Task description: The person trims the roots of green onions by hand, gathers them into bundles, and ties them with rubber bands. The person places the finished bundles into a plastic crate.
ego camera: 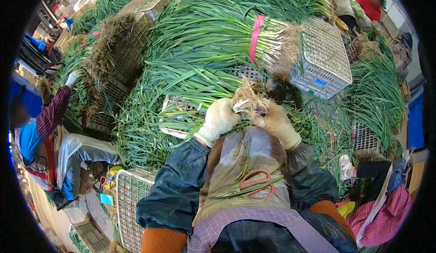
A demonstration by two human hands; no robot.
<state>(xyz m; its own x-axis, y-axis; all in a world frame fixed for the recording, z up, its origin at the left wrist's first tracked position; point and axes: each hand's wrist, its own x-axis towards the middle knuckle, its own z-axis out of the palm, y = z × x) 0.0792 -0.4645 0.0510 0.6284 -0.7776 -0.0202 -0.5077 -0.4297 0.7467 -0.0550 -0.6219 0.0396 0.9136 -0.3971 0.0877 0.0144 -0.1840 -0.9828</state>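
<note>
My left hand (221,119), in a cream knit glove, grips a small bunch of long green onions (204,96) near the white ends. My right hand (276,123), gloved alike, pinches the tangled dry roots (250,93) of that bunch. The leaves reach away to the left over a white plastic crate (167,115). Red-handled scissors (255,185) and a loose green leaf lie on the stained apron (218,198) across my lap. Beyond my hands rests a large pile of green onions (204,31), with a pink band (257,38) around one bundle.
An upturned white crate (327,55) stands ahead to the right. Another crate (134,205) is by my left elbow. Cut leaves (146,137) litter the floor. Co-workers sit at left (51,127) and right (385,198); another person (368,7) is farther back.
</note>
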